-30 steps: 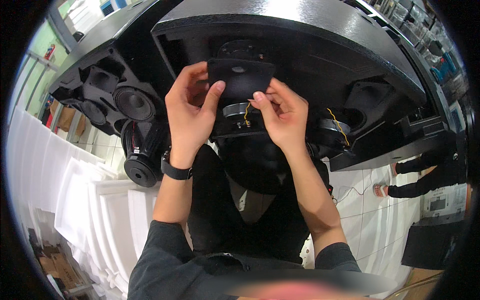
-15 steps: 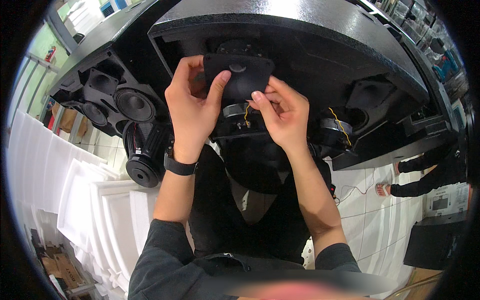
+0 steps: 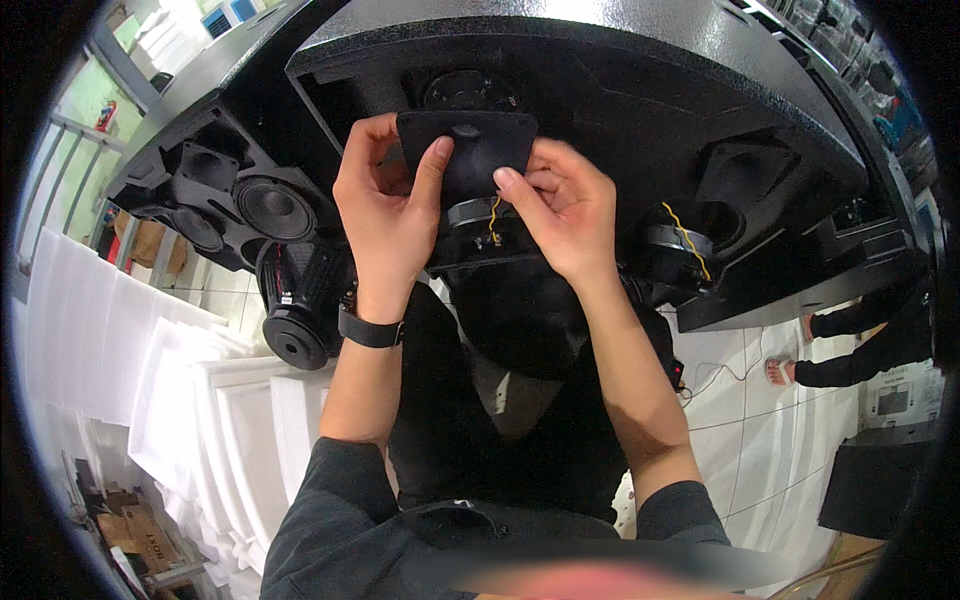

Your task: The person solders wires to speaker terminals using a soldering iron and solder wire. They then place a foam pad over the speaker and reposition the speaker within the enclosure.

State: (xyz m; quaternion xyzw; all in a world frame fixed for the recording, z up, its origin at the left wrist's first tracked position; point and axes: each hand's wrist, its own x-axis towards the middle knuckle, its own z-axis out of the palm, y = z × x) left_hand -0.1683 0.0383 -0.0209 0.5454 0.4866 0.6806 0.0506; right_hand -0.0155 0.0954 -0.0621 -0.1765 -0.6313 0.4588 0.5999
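Note:
Between my hands is a black square horn tweeter (image 3: 470,150), held up before the open front of a large black speaker cabinet (image 3: 640,110). My left hand (image 3: 390,205) grips its left side, thumb across the face and fingers behind. On the lower right edge, my right hand (image 3: 568,205) pinches it with thumb and bent fingers. Just below hangs a round speaker driver (image 3: 472,213) with a yellow wire rising toward my right thumb; whether the wire joins the tweeter is hidden. Behind the tweeter, a round dark opening (image 3: 465,90) shows in the cabinet.
Another driver with a yellow wire (image 3: 680,250) sits at right, below a fitted horn (image 3: 745,170). At left stands a second cabinet with a round woofer (image 3: 273,207), and a loose black speaker part (image 3: 295,335). White foam sheets (image 3: 215,420) fill the lower left. A person's foot (image 3: 778,371) is at right.
The tweeter and both hands have shifted slightly left in view, and more of the round opening behind it shows. My right fingers have moved up a little along the tweeter's edge.

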